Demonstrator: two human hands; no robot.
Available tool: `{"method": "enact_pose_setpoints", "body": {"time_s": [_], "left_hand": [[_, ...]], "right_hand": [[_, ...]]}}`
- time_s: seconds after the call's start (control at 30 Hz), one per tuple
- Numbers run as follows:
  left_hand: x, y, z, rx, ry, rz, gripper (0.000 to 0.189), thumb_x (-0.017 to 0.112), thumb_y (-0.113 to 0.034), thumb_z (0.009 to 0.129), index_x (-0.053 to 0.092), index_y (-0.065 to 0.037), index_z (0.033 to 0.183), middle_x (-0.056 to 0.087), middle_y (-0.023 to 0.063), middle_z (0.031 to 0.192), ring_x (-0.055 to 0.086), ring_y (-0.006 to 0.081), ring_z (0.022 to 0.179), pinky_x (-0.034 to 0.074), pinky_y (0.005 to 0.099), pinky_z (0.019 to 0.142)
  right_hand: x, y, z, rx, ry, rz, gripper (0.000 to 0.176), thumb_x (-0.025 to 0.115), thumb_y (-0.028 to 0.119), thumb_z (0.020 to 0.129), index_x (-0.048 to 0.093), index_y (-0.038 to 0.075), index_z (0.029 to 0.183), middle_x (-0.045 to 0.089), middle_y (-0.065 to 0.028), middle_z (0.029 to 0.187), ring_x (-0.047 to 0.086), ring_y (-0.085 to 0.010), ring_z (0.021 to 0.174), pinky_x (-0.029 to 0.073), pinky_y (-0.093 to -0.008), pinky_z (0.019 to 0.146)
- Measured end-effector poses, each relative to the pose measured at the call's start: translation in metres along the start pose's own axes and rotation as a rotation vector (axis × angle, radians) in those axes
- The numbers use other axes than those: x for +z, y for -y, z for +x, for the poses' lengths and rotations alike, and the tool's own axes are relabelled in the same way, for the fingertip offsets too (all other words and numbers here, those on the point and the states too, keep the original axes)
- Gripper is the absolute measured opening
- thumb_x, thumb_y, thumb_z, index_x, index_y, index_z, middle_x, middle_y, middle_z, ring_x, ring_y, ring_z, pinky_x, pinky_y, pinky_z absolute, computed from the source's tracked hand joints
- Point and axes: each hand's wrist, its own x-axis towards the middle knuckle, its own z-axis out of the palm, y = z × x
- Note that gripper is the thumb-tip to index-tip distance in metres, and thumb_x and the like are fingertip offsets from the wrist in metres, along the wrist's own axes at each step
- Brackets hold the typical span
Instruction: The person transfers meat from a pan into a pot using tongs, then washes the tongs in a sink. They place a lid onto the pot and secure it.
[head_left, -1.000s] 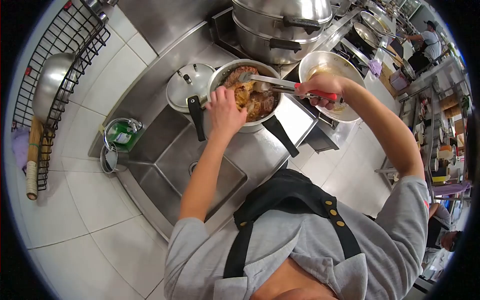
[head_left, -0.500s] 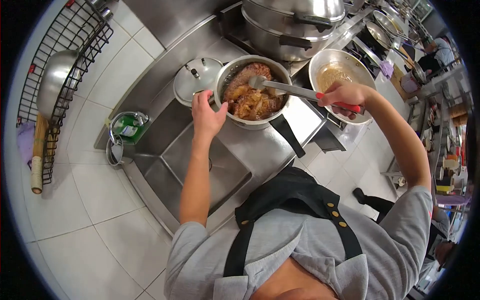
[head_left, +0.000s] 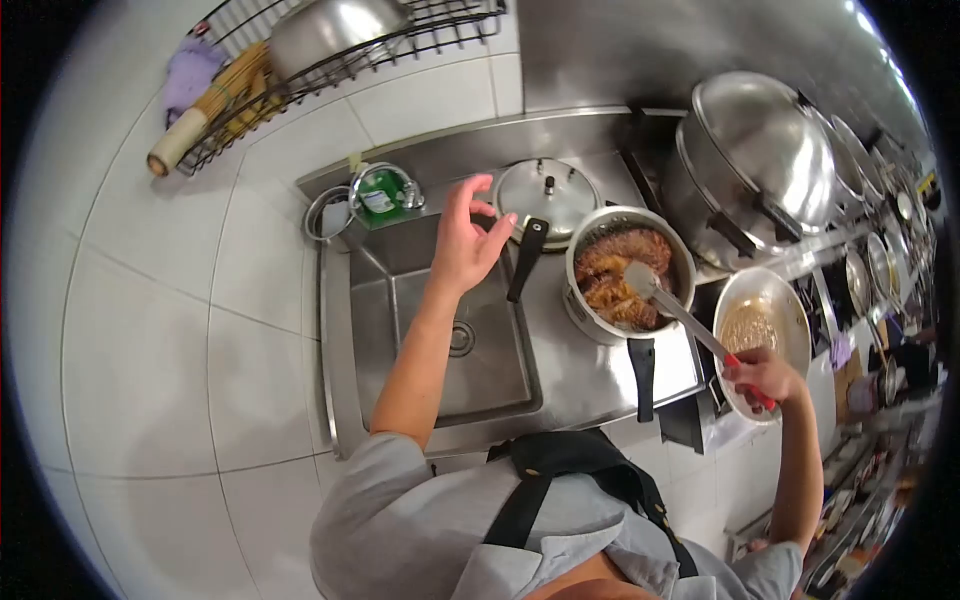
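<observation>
The right hand (head_left: 763, 376) gripped tongs (head_left: 697, 326), seemingly working meat (head_left: 632, 247) in the pot (head_left: 578, 305); steadiness likely mattered next. The left hand (head_left: 468, 254) hung empty, left of it.

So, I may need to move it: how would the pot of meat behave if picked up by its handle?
The pot would probably feel heavy, since meat covers most of its opening. With the black handle jutting from one side, it may tip if lifted there. Being metal, it likely won't flex.

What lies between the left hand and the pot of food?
In the head view, a black handle lies between the left hand and the pot.
</observation>
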Motion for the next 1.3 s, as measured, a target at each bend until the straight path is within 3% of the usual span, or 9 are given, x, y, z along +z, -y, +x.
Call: {"method": "enact_pose_setpoints", "body": {"time_s": [0.23, 0.3, 0.37, 0.53, 0.57, 0.67, 0.83, 1.1, 1.3], "left_hand": [[-0.041, 0.007, 0.007, -0.019, -0.121, 0.016, 0.051, 0.071, -0.013, 0.079, 0.048, -0.006, 0.123, 0.053, 0.0103, 0.115, 0.057, 0.0138, 0.080, 0.049, 0.0265, 0.065], [-0.025, 0.025, -0.012, -0.074, -0.035, 0.011, 0.046, 0.073, -0.015, 0.077, 0.053, -0.004, 0.117, 0.057, 0.0102, 0.108, 0.058, 0.0152, 0.077, 0.049, 0.0298, 0.068], [-0.004, 0.035, -0.039, -0.123, 0.243, 0.197, 0.042, 0.075, -0.017, 0.075, 0.056, -0.003, 0.110, 0.060, 0.0106, 0.101, 0.058, 0.0171, 0.077, 0.049, 0.0315, 0.071], [0.072, 0.035, -0.063, 0.024, 0.279, 0.293, 0.039, 0.077, -0.013, 0.069, 0.059, -0.004, 0.101, 0.059, 0.0093, 0.094, 0.056, 0.0252, 0.087, 0.047, 0.0356, 0.079], [0.090, 0.037, -0.063, 0.136, 0.278, 0.336, 0.039, 0.078, -0.014, 0.067, 0.059, -0.004, 0.100, 0.058, 0.0097, 0.096, 0.055, 0.0285, 0.091, 0.046, 0.0372, 0.081], [0.142, 0.030, -0.061, 0.161, 0.391, 0.392, 0.045, 0.076, -0.021, 0.069, 0.055, -0.005, 0.105, 0.054, 0.0122, 0.105, 0.049, 0.0310, 0.104, 0.042, 0.0457, 0.086], [0.191, 0.022, -0.042, 0.184, 0.632, 0.828, 0.057, 0.079, -0.027, 0.065, 0.053, -0.003, 0.109, 0.052, 0.0128, 0.113, 0.045, 0.0305, 0.111, 0.037, 0.0493, 0.085], [0.200, 0.014, -0.028, 0.199, 0.644, 0.771, 0.058, 0.078, -0.032, 0.064, 0.052, -0.004, 0.109, 0.052, 0.0132, 0.114, 0.045, 0.0320, 0.113, 0.037, 0.0521, 0.088], [0.189, 0.014, -0.019, 0.164, 0.706, 0.692, 0.062, 0.078, -0.033, 0.066, 0.050, -0.002, 0.112, 0.052, 0.0153, 0.114, 0.046, 0.0324, 0.113, 0.037, 0.0542, 0.089]], "right_hand": [[-0.001, -0.010, 0.004, -0.027, -0.064, -0.032, 0.028, 0.070, 0.023, 0.080, 0.065, -0.003, 0.089, 0.053, -0.0004, 0.057, 0.048, -0.0078, 0.043, 0.038, -0.0246, 0.037], [-0.002, -0.006, -0.003, 0.048, -0.029, 0.042, 0.029, 0.069, 0.026, 0.082, 0.063, -0.002, 0.089, 0.052, -0.0009, 0.056, 0.048, -0.0088, 0.040, 0.037, -0.0257, 0.034], [-0.004, -0.012, -0.002, -0.041, -0.037, -0.019, 0.030, 0.068, 0.027, 0.083, 0.062, -0.001, 0.087, 0.051, -0.0013, 0.054, 0.048, -0.0103, 0.038, 0.038, -0.0267, 0.032], [-0.004, 0.003, -0.014, -0.152, -0.051, -0.176, 0.030, 0.069, 0.026, 0.080, 0.060, -0.002, 0.084, 0.050, -0.0024, 0.053, 0.051, -0.0119, 0.037, 0.040, -0.0263, 0.031], [-0.004, 0.009, -0.020, -0.078, -0.084, -0.235, 0.027, 0.069, 0.025, 0.080, 0.060, 0.000, 0.083, 0.050, 0.0004, 0.057, 0.052, -0.0075, 0.050, 0.041, -0.0276, 0.044], [0.003, 0.016, -0.028, -0.129, -0.174, -0.445, 0.032, 0.071, 0.028, 0.077, 0.058, -0.001, 0.082, 0.054, -0.0072, 0.060, 0.056, -0.0158, 0.055, 0.045, -0.0330, 0.053], [0.006, 0.001, -0.033, -0.180, -0.343, -0.723, 0.045, 0.074, 0.033, 0.071, 0.056, -0.003, 0.091, 0.062, -0.0232, 0.079, 0.059, -0.0407, 0.078, 0.047, -0.0433, 0.073], [0.012, 0.004, -0.036, -0.107, -0.365, -0.715, 0.041, 0.069, 0.031, 0.074, 0.060, -0.004, 0.094, 0.064, -0.0244, 0.086, 0.063, -0.0383, 0.088, 0.049, -0.0434, 0.079], [0.013, -0.004, -0.028, -0.105, -0.373, -0.740, 0.050, 0.073, 0.029, 0.072, 0.057, 0.001, 0.112, 0.065, -0.0229, 0.090, 0.062, -0.0381, 0.092, 0.048, -0.0429, 0.082]]}}
